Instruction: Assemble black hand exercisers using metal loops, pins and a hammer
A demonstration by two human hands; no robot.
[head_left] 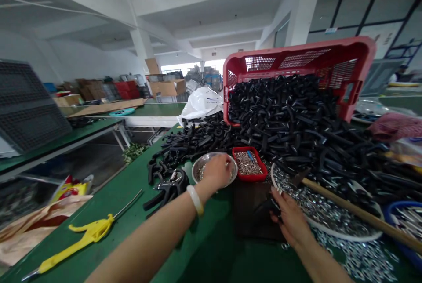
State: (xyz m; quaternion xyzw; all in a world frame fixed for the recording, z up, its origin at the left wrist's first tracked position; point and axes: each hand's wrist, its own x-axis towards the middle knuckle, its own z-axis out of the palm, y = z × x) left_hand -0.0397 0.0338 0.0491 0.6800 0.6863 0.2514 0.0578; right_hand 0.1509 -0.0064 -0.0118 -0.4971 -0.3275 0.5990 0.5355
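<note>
My left hand (218, 171) reaches into a round metal bowl (198, 176) of small parts, its fingers bent down and partly hidden. On the right, my right hand (288, 215) holds a black plastic part (266, 209) over a dark block (244, 212) on the green table (211, 248). Beside the bowl sits a red tray (249, 164) of small metal pins with a blue piece in it. Several black clamp parts (169, 190) lie left of the bowl. A white-rimmed tray (343, 235) of shiny metal pieces is right of my right hand.
A tipped red crate (298, 50) spills black parts over the back of the table. A yellow air gun (89, 232) lies at the left. A wooden-handled hammer (349, 206) rests across the metal pieces, near a blue bowl (392, 217). A white bag (202, 103) stands behind.
</note>
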